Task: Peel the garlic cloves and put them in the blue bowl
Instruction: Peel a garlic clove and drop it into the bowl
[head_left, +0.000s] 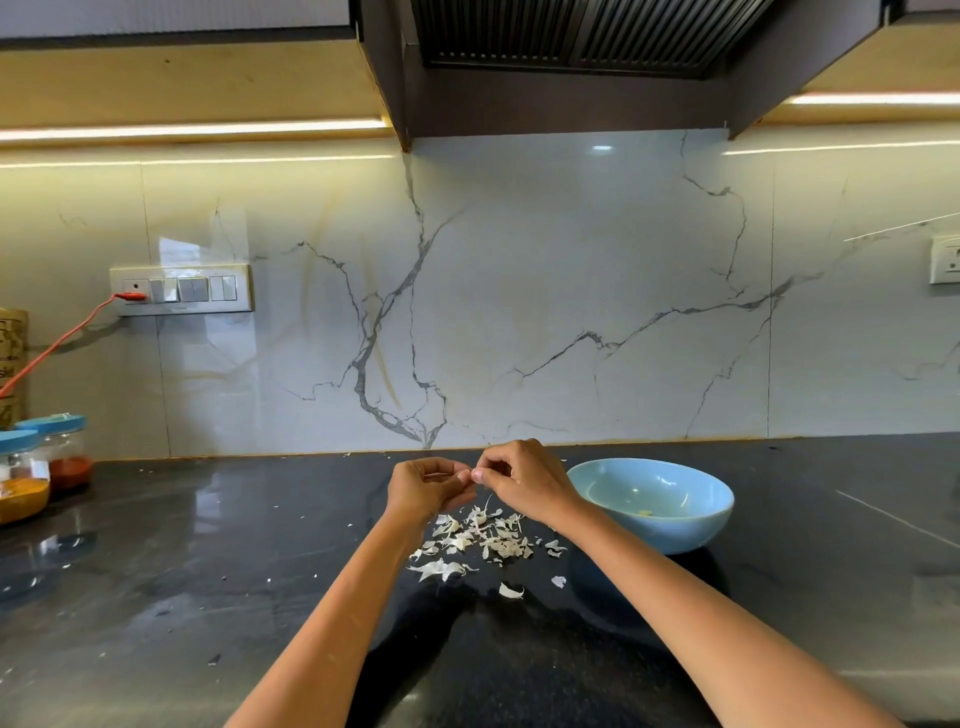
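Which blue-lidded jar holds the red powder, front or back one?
The back jar, closer to the backsplash, holds the red powder. The front jar, at the frame's left edge, holds yellow-orange powder instead.

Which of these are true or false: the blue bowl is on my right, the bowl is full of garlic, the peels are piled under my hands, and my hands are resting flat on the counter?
1. The blue bowl is on the right. True.
2. The bowl is full. False: it looks nearly empty.
3. The peels lie beneath the hands. True.
4. Both hands rest flat. False: the left hand and right hand are raised, fingers pinching together above the counter.
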